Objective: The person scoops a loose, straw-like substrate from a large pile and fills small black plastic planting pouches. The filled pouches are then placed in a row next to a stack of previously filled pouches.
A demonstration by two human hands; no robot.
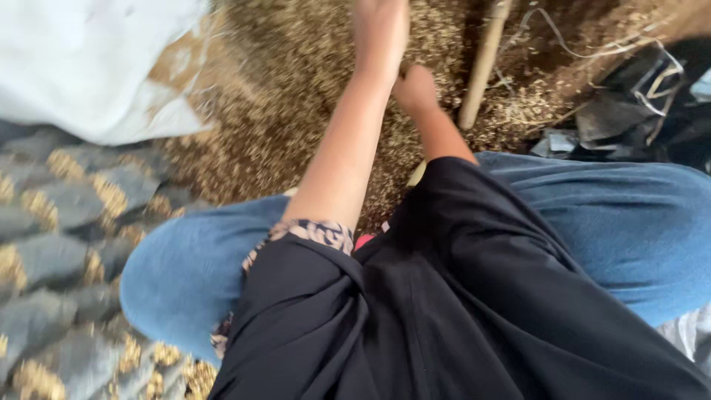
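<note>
My left hand reaches far forward and rests on a heap of brown grain husks. Its fingertips are cut off by the top edge of the view. My right hand is closer to me, curled into a fist and pressed into the same heap just beside my left forearm. Whether any grain is inside the fist is hidden. A pale wooden stick lies in the grain just to the right of my right hand, touching neither hand.
A white sack lies at the upper left by the heap. Grey paving stones with grain in their gaps fill the left side. Dark scraps and white strings lie at the upper right. My blue-jeaned knees and black garment fill the foreground.
</note>
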